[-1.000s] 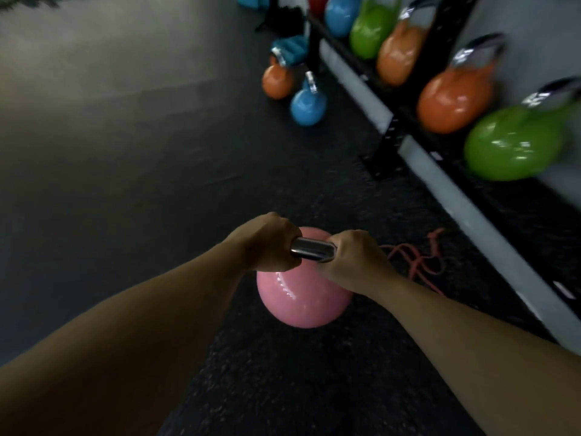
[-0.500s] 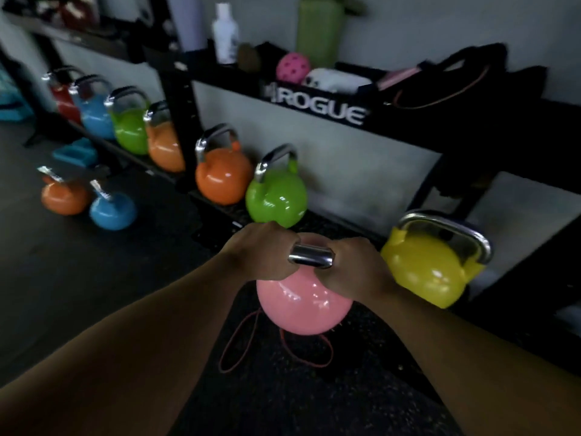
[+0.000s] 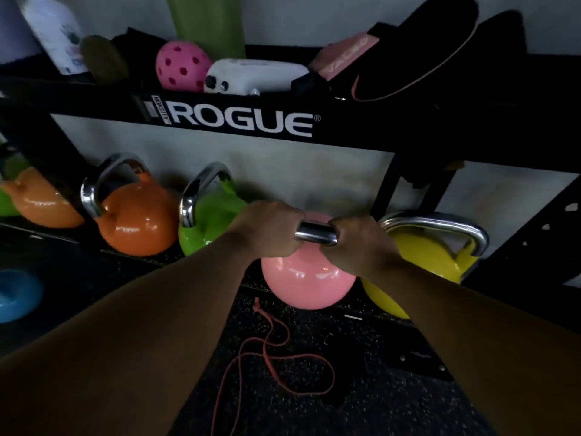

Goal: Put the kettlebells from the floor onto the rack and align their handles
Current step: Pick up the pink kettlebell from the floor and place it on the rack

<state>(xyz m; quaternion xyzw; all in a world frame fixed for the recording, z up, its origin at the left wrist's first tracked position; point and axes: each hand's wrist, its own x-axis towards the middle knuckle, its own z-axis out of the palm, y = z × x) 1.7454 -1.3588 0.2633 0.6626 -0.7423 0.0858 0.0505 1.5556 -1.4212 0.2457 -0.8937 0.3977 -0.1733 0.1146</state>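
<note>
A pink kettlebell (image 3: 306, 283) hangs by its steel handle in both hands. My left hand (image 3: 270, 229) grips the handle's left end and my right hand (image 3: 361, 243) grips the right end. The bell is at the front edge of the black rack's low shelf (image 3: 382, 313), in the gap between a green kettlebell (image 3: 209, 220) on the left and a yellow kettlebell (image 3: 430, 259) on the right. Two orange kettlebells (image 3: 138, 220) stand further left on the shelf. A blue kettlebell (image 3: 17, 294) lies on the floor at the far left.
The rack's upper beam (image 3: 245, 121), marked ROGUE, runs just above the hands and carries a pink ball (image 3: 182, 66), a white case (image 3: 254, 75), bottles and dark bags. A red cord (image 3: 273, 350) lies looped on the speckled floor in front of the shelf.
I have turned from the open floor toward the rack and come close, carrying the pink kettlebell in both hands up to the gap between the green and yellow bells.
</note>
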